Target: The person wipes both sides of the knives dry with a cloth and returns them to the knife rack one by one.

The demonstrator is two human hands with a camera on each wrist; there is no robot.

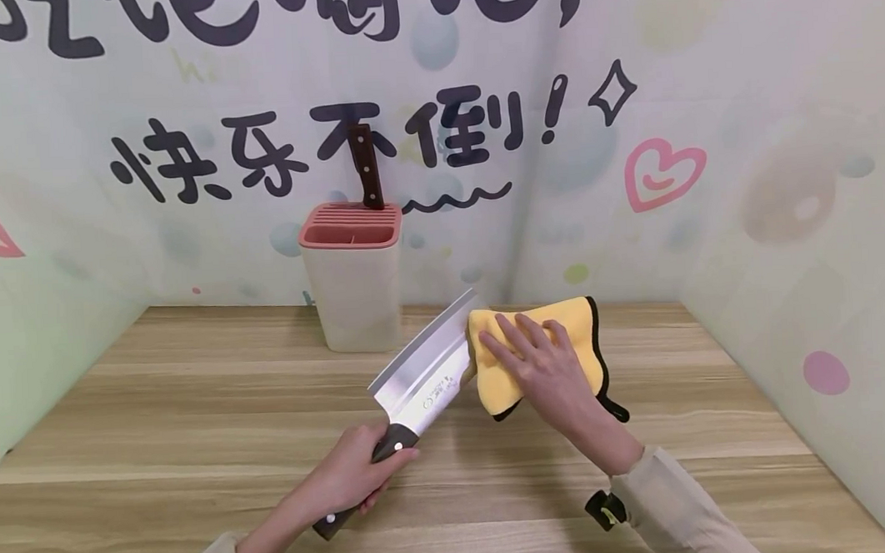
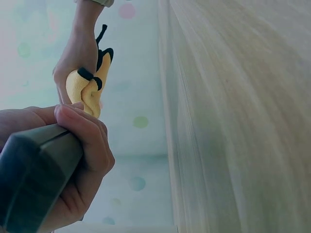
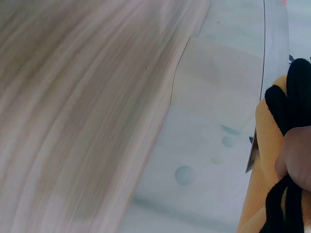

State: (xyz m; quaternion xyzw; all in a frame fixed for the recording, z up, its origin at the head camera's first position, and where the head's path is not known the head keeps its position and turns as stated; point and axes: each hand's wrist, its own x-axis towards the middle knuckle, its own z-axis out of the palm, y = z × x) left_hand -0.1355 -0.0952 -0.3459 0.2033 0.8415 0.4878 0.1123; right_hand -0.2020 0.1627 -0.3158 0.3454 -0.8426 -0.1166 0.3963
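My left hand [image 1: 353,472] grips the black riveted handle of a kitchen cleaver [image 1: 425,382], its broad blade angled up and to the right above the table. Close up in the left wrist view, the fingers curl round the dark handle [image 2: 36,170]. A yellow cloth [image 1: 584,327] with black edging is held in my right hand [image 1: 541,367], fingers spread over its near face. The cloth covers the far end of the blade. In the right wrist view the cloth [image 3: 267,141] hangs folded at the right edge, with a bit of blade beside it.
Behind the blade stands a white knife block [image 1: 357,302] with a pink slotted top. One brown-handled knife [image 1: 366,168] sticks up from its slots. The wood-grain table [image 1: 196,440] meets a printed wall sheet [image 1: 560,220] at the back and pale walls at both sides.
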